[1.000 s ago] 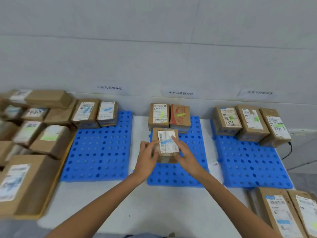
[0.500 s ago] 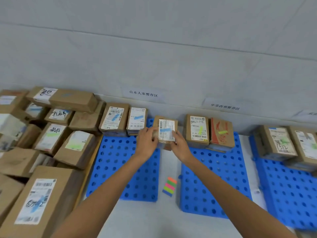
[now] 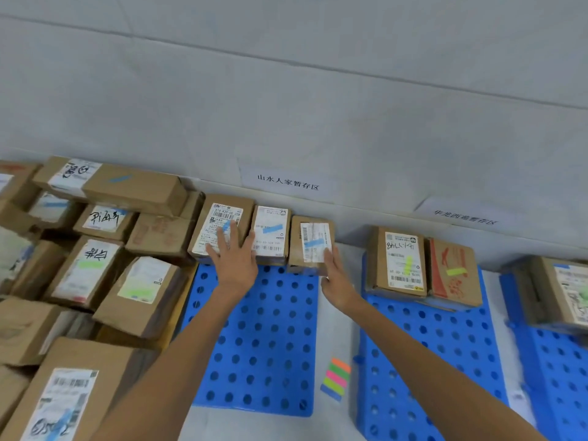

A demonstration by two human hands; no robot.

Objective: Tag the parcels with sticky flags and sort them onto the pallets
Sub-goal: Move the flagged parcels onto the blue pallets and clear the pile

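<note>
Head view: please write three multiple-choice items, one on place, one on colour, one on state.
1. The pad of sticky flags lies: A on the wall; B on the table beside the left pallet; C on the floor.
2. The flag on the parcel by the right hand is: A blue; B pink; C orange.
3. The right hand: A touches it, fingers straight; B grips the pad; C makes a fist.
B: white table shows around it. A: blue strip on label. A: nothing is gripped.

Blue-flagged parcel [image 3: 311, 243] lies flat on left pallet [image 3: 264, 342].
</note>
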